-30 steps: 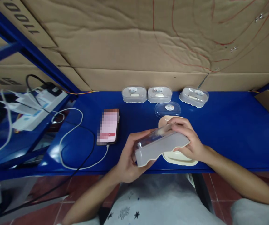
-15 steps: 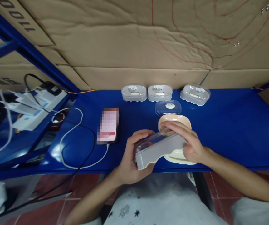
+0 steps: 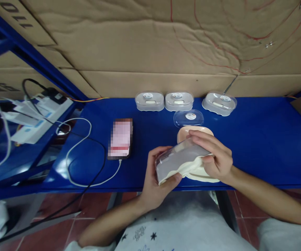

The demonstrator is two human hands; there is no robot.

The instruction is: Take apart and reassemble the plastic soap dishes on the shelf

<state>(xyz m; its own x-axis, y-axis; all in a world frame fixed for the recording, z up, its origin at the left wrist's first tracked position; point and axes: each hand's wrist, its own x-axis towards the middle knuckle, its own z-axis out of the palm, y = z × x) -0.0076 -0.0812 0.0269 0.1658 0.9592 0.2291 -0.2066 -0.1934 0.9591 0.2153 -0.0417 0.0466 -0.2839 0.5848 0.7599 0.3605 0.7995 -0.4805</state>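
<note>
Both hands grip a soap box [image 3: 178,160] with a clear lid and a cream wavy-edged base, tilted over the table's front edge. My left hand [image 3: 157,177] holds its left end, with the thumb on the underside edge. Round the right end are the fingers of my right hand [image 3: 217,157], the thumb beneath. Under and behind the box lie a peach tray [image 3: 184,133] and a cream tray [image 3: 205,177], both partly hidden. Behind them rests a loose clear lid [image 3: 183,119] with a round sticker.
Three lidded soap boxes, a left one [image 3: 144,102], a middle one [image 3: 184,104] and a right one [image 3: 220,106], line the back of the blue table [image 3: 265,150]. At left are a phone [image 3: 120,139] on a white cable and a power strip [image 3: 37,125].
The soap box has been tilted so that more of its cream underside edge shows. My left hand has shifted slightly right, and its thumb now lies along the box's edge.
</note>
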